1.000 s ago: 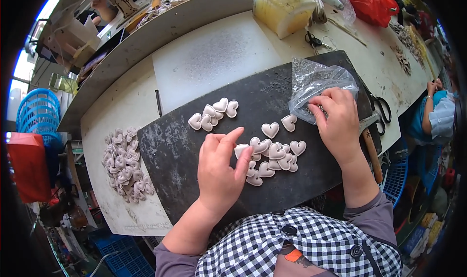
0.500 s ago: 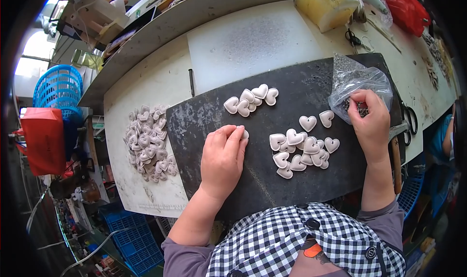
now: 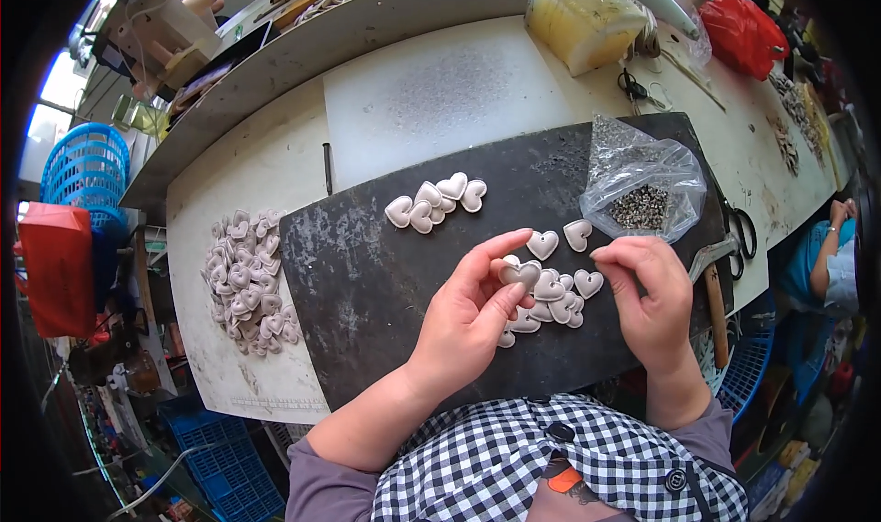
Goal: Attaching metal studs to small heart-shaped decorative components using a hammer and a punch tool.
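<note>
A pale grey padded heart (image 3: 521, 275) is pinched in my left hand (image 3: 466, 325), over the middle of the dark board (image 3: 395, 293). To its right, my right hand (image 3: 650, 293) has thumb and forefinger pressed together; what they hold, if anything, is too small to make out. Under and between my hands lies a cluster of similar hearts (image 3: 562, 294), partly hidden by my left hand. Two single hearts sit just beyond it, and a small row of hearts (image 3: 435, 200) lies farther back. Past my right hand rests a clear plastic bag (image 3: 642, 178) of small metal pieces.
A big heap of hearts (image 3: 246, 279) covers part of the white table at left. A hammer (image 3: 715, 302) and black-handled scissors (image 3: 741, 233) lie at the board's right edge. A translucent white sheet (image 3: 440, 91) is at the back. Another person's arm (image 3: 830, 238) shows far right.
My right hand has left the bag and come toward the left. My left hand has moved right with the heart, now held up face-on. The whole view has shifted slightly.
</note>
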{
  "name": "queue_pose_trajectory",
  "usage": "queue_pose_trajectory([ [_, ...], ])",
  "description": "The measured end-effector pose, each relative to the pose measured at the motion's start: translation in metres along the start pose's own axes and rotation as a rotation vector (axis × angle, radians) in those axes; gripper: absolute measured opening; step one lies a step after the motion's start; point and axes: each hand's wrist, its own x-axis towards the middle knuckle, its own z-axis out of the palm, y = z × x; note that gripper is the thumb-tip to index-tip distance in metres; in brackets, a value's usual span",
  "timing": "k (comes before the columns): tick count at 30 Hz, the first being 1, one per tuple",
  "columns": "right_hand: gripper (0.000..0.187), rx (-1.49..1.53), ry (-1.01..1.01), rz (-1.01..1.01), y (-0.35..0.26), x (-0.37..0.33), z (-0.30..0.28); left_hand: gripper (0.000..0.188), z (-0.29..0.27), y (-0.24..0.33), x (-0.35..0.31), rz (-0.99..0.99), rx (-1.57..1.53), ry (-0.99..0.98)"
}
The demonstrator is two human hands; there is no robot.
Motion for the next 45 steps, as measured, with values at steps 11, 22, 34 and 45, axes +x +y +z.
queue_pose_trajectory([
  [11, 0.022, 0.229, -0.101, -0.014, -0.007, -0.001, 0.02, 0.018, 0.012, -0.005, -0.001, -0.002, -0.004, 0.07],
  [22, 0.014, 0.212, -0.154, 0.032, -0.008, -0.005, 0.023, 0.014, 0.014, -0.004, -0.004, 0.166, 0.282, 0.107],
  [34, 0.019, 0.159, -0.143, -0.029, -0.022, -0.033, 0.025, 0.013, 0.017, -0.011, -0.026, 0.131, 0.341, 0.069],
  [45, 0.017, -0.13, -0.05, -0.043, 0.006, 0.002, 0.004, 0.026, -0.007, -0.007, -0.019, 0.463, 0.996, 0.199],
])
